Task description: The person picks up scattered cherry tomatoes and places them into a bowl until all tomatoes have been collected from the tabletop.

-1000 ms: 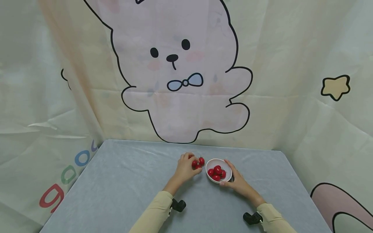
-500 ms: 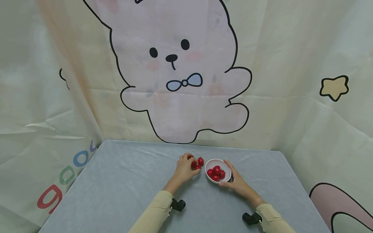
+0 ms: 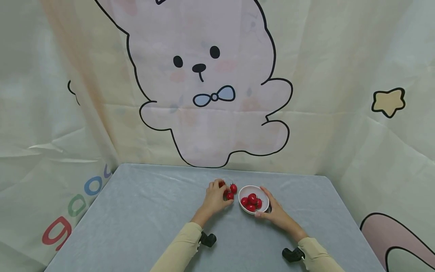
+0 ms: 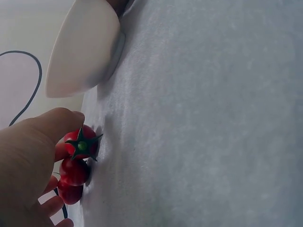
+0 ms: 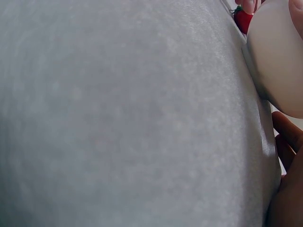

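In the head view my left hand (image 3: pixel 215 197) is at a cluster of red cherry tomatoes (image 3: pixel 230 196) on the table. The left wrist view shows my thumb beside a tomato with a green stem (image 4: pixel 81 143), my loosely bent fingers behind it, and two more tomatoes (image 4: pixel 74 171) below. Part of the cluster is hidden by my fingers. My right hand (image 3: pixel 276 214) grips a small white bowl (image 3: pixel 242 207) by its right side, thumb at the near rim and fingers at the far rim. Several cherry tomatoes (image 3: pixel 252 198) lie in the bowl.
A grey-blue cloth covers the table (image 3: pixel 153 211). Behind its far edge hangs a curtain (image 3: pixel 217 124) with a printed cartoon animal. Dark devices (image 3: pixel 208 239) sit at both wrists.
My left thumb has drawn slightly away from the tomatoes, so the near one shows more. My right hand stays on the bowl. The head view has shifted a little.
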